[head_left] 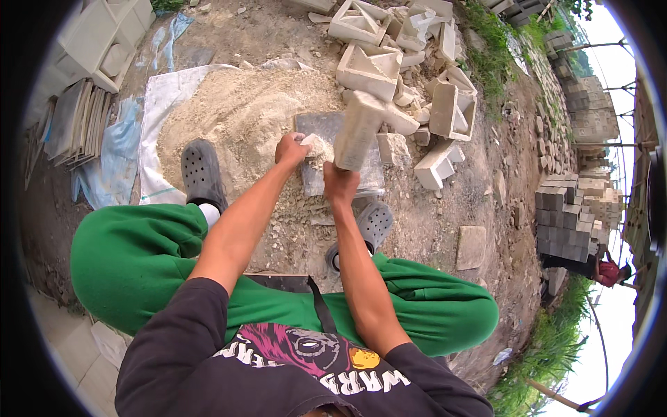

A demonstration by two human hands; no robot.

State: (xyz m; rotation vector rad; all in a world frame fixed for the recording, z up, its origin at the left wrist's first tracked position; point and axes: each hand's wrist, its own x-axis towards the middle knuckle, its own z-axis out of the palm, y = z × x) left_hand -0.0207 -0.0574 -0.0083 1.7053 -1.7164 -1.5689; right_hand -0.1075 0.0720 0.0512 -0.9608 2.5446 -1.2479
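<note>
My right hand is closed round a thick, block-like mallet coated in pale dust, raised over a dark flat slab. On the slab's left side, the fingers of my left hand grip a small whitish chunk of broken block. Pale crumbs lie around that chunk. The mallet hides part of the slab and some of the rubble behind it.
Crushed pale material covers a white sheet at left. Broken hollow blocks are heaped beyond the slab. Grey clogs flank the work spot. Far right, a person stands by stacked blocks.
</note>
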